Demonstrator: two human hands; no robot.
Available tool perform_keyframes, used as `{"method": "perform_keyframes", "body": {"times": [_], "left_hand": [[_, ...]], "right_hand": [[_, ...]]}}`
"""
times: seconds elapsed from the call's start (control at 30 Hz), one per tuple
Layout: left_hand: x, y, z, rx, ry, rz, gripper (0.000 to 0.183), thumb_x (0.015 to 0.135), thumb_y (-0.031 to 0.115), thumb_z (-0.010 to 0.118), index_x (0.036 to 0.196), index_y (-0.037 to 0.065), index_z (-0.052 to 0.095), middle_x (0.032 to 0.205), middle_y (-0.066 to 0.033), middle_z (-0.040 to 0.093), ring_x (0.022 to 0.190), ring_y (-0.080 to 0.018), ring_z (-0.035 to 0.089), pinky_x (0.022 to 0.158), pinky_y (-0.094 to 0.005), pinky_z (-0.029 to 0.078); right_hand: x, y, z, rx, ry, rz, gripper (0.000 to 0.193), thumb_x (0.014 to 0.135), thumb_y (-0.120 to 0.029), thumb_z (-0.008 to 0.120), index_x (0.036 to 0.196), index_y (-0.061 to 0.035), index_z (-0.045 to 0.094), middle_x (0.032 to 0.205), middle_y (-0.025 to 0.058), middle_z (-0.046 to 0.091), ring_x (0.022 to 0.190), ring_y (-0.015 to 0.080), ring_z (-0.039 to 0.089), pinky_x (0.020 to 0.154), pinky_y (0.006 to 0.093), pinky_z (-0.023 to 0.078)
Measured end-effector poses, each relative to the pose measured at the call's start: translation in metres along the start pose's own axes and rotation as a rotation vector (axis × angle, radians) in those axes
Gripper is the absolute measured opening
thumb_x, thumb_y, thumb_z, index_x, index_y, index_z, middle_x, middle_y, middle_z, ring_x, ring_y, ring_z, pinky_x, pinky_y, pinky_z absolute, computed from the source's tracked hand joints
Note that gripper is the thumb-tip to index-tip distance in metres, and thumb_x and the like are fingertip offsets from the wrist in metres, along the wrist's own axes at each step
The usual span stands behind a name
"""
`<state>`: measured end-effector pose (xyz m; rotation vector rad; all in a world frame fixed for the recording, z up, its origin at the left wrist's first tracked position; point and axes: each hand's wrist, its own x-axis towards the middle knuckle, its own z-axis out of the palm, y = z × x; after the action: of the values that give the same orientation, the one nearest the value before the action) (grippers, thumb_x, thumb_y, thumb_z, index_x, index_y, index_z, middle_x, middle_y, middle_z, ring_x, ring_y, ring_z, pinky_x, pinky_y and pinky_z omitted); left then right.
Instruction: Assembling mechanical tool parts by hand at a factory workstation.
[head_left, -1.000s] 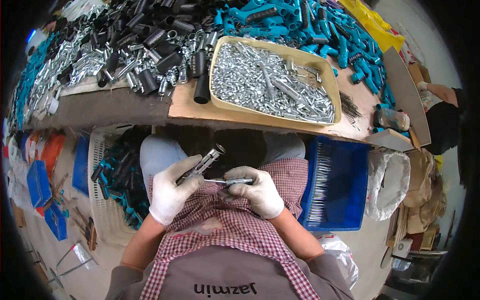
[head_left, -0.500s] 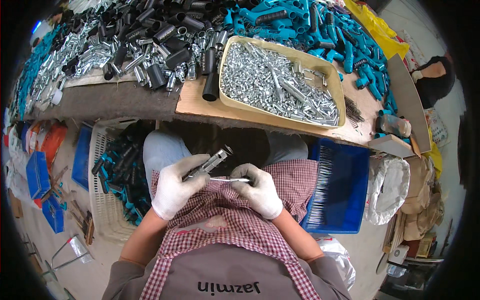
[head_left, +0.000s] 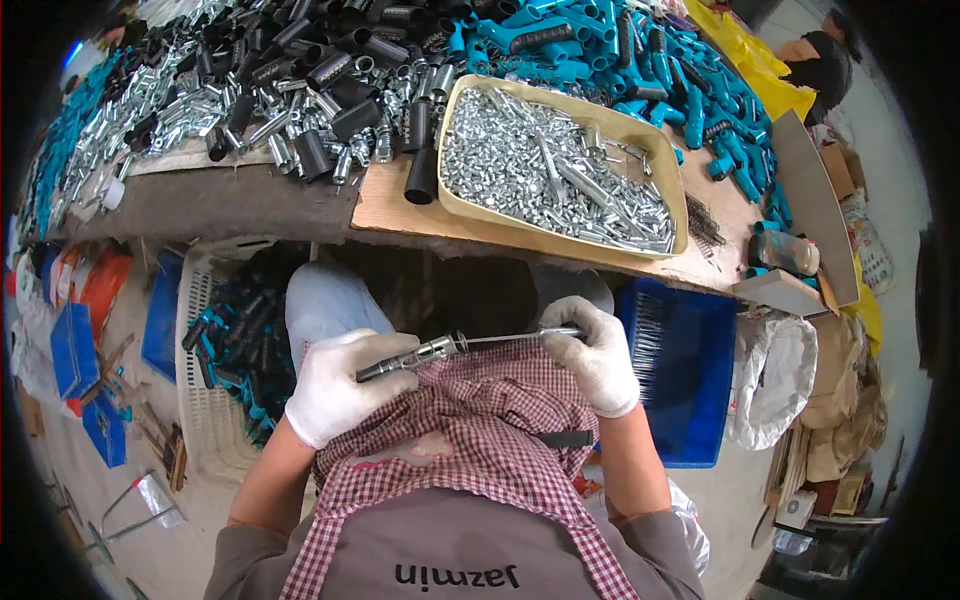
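Note:
In my gloved left hand point(head_left: 345, 388) is a silver metal tube-like fitting point(head_left: 432, 352) with a round collar at its right end, tilted slightly up to the right. My gloved right hand point(head_left: 597, 360) pinches a thin metal rod point(head_left: 505, 338) between thumb and fingers. The rod runs nearly level from the collar to those fingers, lined up with the fitting. Whether its left tip sits inside the fitting is too small to make out. Both hands are above the lap, over a checked apron point(head_left: 500, 410).
On the bench ahead, a cream tray point(head_left: 553, 229) holds small metal parts. Behind lie black sleeves point(head_left: 312, 152), silver fittings and teal pistol-shaped handles point(head_left: 693, 112). A white basket point(head_left: 207, 405) stands left, a blue bin point(head_left: 685, 420) of rods right. Another person point(head_left: 825, 65) is at upper right.
My right hand has moved right and slightly up with the rod. The fitting has swung from steeply tilted to nearly level, its collar now meeting the rod's line. The person at upper right has shifted away.

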<state>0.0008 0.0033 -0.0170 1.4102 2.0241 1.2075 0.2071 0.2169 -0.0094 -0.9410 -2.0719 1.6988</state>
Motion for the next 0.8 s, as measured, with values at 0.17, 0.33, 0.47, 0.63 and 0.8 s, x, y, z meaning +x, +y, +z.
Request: {"method": "perform_keyframes", "body": {"times": [0.17, 0.33, 0.47, 0.63, 0.8], "left_hand": [[-0.002, -0.001, -0.002, 0.042, -0.003, 0.021, 0.032, 0.070, 0.012, 0.078, 0.100, 0.002, 0.074, 0.083, -0.0151, 0.069, 0.073, -0.0297, 0.067, 0.068, -0.0364, 0.052], [0.000, 0.005, 0.004, 0.008, -0.084, 0.044, 0.034, 0.071, 0.012, 0.078, 0.103, 0.002, 0.074, 0.086, -0.0157, 0.070, 0.076, -0.0304, 0.069, 0.070, -0.0375, 0.054], [0.001, 0.002, 0.005, 0.048, -0.095, 0.102, 0.036, 0.075, 0.016, 0.079, 0.110, 0.006, 0.072, 0.089, -0.0131, 0.070, 0.079, -0.0305, 0.069, 0.071, -0.0372, 0.054], [0.001, 0.004, 0.002, 0.030, -0.176, 0.085, 0.036, 0.079, 0.018, 0.077, 0.113, 0.008, 0.073, 0.089, -0.0134, 0.070, 0.079, -0.0311, 0.069, 0.071, -0.0378, 0.055], [0.003, 0.003, 0.004, 0.030, -0.168, 0.103, 0.036, 0.079, 0.018, 0.076, 0.113, 0.009, 0.073, 0.089, -0.0134, 0.070, 0.079, -0.0310, 0.069, 0.071, -0.0378, 0.055]], "right_hand": [[-0.001, -0.006, -0.002, -0.024, 0.008, -0.049, 0.014, 0.078, -0.006, 0.065, 0.090, 0.0008, 0.064, 0.078, 0.0003, 0.060, 0.069, 0.0072, 0.052, 0.063, 0.0242, 0.043], [0.002, -0.011, 0.021, -0.063, -0.164, -0.070, 0.015, 0.079, -0.007, 0.066, 0.092, 0.0006, 0.066, 0.082, 0.0011, 0.060, 0.073, 0.0076, 0.053, 0.066, 0.0239, 0.045], [0.000, -0.016, 0.025, -0.028, -0.214, -0.014, 0.017, 0.079, -0.007, 0.067, 0.095, 0.0002, 0.065, 0.081, 0.0010, 0.060, 0.073, 0.0073, 0.053, 0.066, 0.0246, 0.046], [-0.002, -0.019, 0.020, -0.162, -0.240, -0.069, 0.018, 0.080, -0.006, 0.067, 0.097, 0.0002, 0.065, 0.082, 0.0011, 0.060, 0.073, 0.0081, 0.053, 0.067, 0.0253, 0.047], [-0.002, -0.018, 0.016, -0.134, -0.250, -0.058, 0.019, 0.083, -0.010, 0.068, 0.099, -0.0001, 0.064, 0.084, 0.0057, 0.064, 0.076, 0.0132, 0.059, 0.071, 0.0287, 0.050]]}}
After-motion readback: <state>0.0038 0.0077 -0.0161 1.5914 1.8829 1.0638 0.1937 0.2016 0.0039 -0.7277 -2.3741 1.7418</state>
